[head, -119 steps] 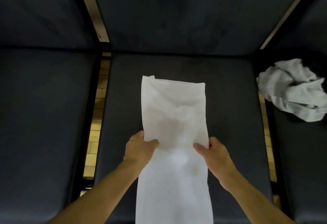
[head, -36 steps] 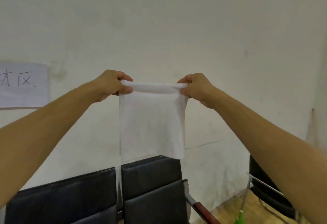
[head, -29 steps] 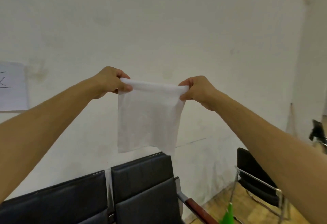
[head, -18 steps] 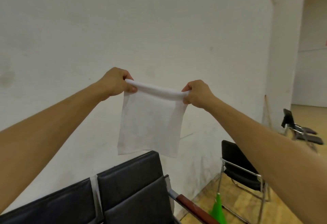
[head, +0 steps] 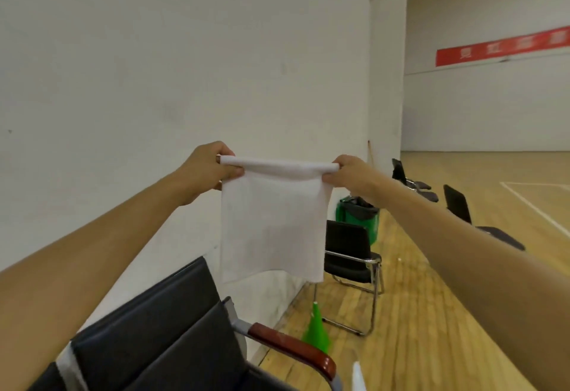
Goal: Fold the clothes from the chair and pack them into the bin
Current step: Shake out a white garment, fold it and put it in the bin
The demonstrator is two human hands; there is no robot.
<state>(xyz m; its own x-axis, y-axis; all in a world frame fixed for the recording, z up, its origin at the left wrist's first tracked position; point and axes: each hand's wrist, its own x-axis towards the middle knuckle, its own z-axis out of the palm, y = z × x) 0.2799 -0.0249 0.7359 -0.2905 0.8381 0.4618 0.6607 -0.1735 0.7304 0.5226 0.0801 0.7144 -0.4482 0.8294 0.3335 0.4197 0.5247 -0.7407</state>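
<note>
A folded white cloth (head: 273, 221) hangs in the air in front of me at arm's length. My left hand (head: 209, 166) pinches its top left corner and my right hand (head: 347, 174) pinches its top right corner, so the folded top edge runs straight between them. The cloth's lower edge dangles free above a black padded bench chair (head: 160, 329) at the bottom left. A green bin with a dark liner (head: 357, 213) stands by the wall, partly hidden behind the cloth and my right arm.
A white wall fills the left. The bench's red-brown armrest (head: 293, 347) juts out at the bottom. A black metal-framed chair (head: 351, 254) and a green cone (head: 316, 329) stand on the wooden floor. More black chairs (head: 456, 205) sit farther right.
The cloth was lifted off the bench seat, folded in half, and held up. Over the last second my view swung right, bringing the floor, chairs and green bin into sight.
</note>
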